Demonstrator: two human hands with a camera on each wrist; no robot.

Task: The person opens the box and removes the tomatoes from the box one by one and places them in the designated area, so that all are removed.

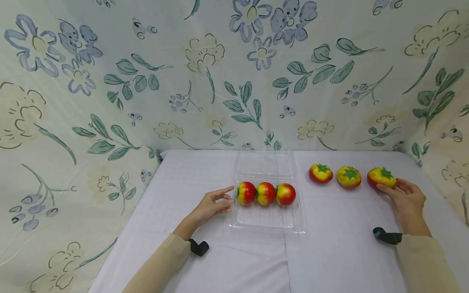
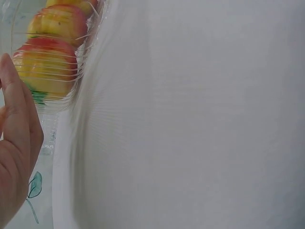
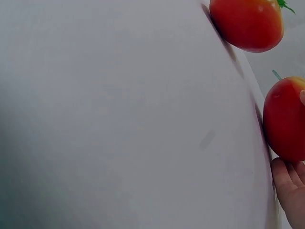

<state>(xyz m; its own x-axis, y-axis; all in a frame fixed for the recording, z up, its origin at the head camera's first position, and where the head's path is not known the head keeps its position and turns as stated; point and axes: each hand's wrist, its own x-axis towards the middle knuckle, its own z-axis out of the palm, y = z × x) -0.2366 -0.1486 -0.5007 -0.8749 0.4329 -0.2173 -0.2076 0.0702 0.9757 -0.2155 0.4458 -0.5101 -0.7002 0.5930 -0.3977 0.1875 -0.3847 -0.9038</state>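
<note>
My right hand (image 1: 407, 199) holds the rightmost red-and-yellow fruit (image 1: 381, 177), which has a green leafy top. In the right wrist view the thumb lies on that fruit (image 3: 286, 119) and the other fingers (image 3: 286, 183) are against its end. My left hand (image 1: 214, 204), fingers extended, is at the left side of a clear plastic clamshell box (image 1: 267, 226). Three similar fruits (image 1: 265, 193) lie on their sides in a row across the box's back half. Through the box's ribbed wall, the left wrist view shows the nearest of them (image 2: 47, 67), beside the fingers.
Two more fruits, one (image 1: 320, 173) nearer the box and one (image 1: 349, 177) in the middle, stand green top up in line with the held one. The box's raised lid (image 1: 265, 164) lies back. Floral cloth (image 1: 205, 93) hangs behind the white-covered table (image 1: 340, 252).
</note>
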